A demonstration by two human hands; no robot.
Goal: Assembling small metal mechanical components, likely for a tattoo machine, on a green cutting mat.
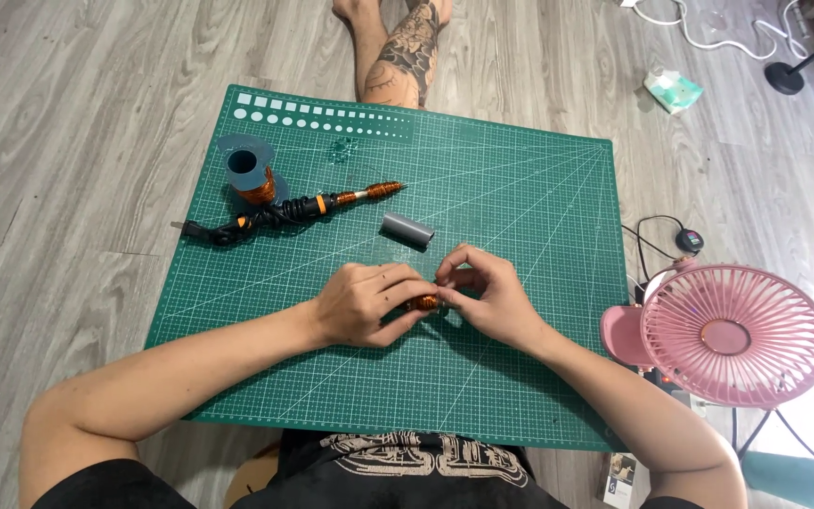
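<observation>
Both hands, left (362,303) and right (488,300), pinch one copper coil (422,303) over a green mat (520,188); one grey tube (408,230) lies near.

Off to the side stands a round pink plastic fan (734,336); a pale green tissue pack (673,90) lies on the grey wood-plank floor (68,170).

Left hand (362,303) & right hand (484,297) meet over green cutting mat (520,188), both pinching a small copper-wound coil (423,303) btwn fingertips. Just beyond the hands lies a grey tube (408,230); further out past left hand, a black-orange tool (284,211) w/ copper-wrapped tip & a wire spool (249,172). Pink fan (732,335) stands well off to the right hand's side.
</observation>
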